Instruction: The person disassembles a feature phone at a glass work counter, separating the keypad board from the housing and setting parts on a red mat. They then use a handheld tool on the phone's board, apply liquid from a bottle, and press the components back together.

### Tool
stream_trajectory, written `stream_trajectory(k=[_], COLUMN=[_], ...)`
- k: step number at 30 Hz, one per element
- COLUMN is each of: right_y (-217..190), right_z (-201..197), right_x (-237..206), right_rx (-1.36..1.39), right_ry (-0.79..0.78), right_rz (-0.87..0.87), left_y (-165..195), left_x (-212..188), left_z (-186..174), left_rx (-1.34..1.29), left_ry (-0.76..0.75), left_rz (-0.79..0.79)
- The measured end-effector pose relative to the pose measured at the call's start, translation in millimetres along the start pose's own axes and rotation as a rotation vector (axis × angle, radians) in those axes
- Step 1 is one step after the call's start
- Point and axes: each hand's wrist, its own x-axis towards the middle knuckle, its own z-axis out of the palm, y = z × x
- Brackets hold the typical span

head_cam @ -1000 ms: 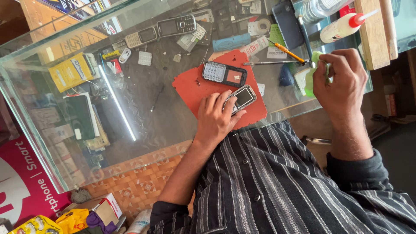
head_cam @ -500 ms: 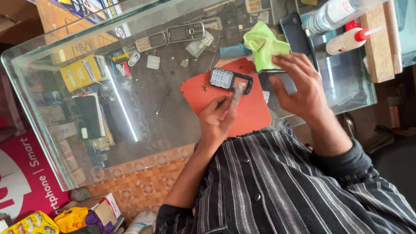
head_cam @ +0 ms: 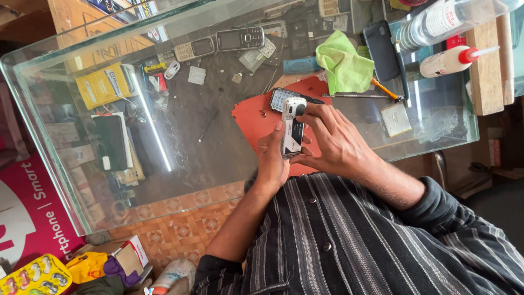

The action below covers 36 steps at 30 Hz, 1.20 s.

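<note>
While both hands meet over the red mat (head_cam: 252, 121), the left hand (head_cam: 272, 158) and right hand (head_cam: 333, 143) pinch a small white phone (head_cam: 292, 129) between their fingers (head_cam: 315, 113). Beyond it lies a keypad piece (head_cam: 279, 98), then a green cloth (head_cam: 343, 65).

Bright daylight, streaky glare on the glass counter (head_cam: 164, 158), sharp focus.

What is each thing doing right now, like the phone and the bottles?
White phone: held upright between both hands.
Left hand: gripping the phone's lower side.
Right hand: fingers wrapped on the phone's top.
Keypad part: lying flat on the red mat.
Green cloth: crumpled, lying loose.
Glue bottle: lying on its side, red cap on.
Screwdriver: lying flat, untouched.
</note>
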Motion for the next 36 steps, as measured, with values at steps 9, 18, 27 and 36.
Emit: stream_trajectory(k=[9, 18, 27, 36], right_y=[4, 12, 5, 9], right_z=[1, 0, 0, 19], right_x=[-5, 0, -4, -18], right_rx=[0.096, 0.164, 0.119, 0.407], right_ry=[0.005, -0.045, 0.017, 0.036], right_rz=[0.032, 0.108, -0.029, 0.243], left_y=[-15, -22, -8, 4], left_x=[2, 5, -1, -19], left_z=[-2, -11, -3, 3], left_rx=[0.032, 0.080, 0.178, 0.552], left_ry=[-0.012, -0.017, -0.040, -0.046], left_rz=[0.077, 0.075, 0.158, 0.472])
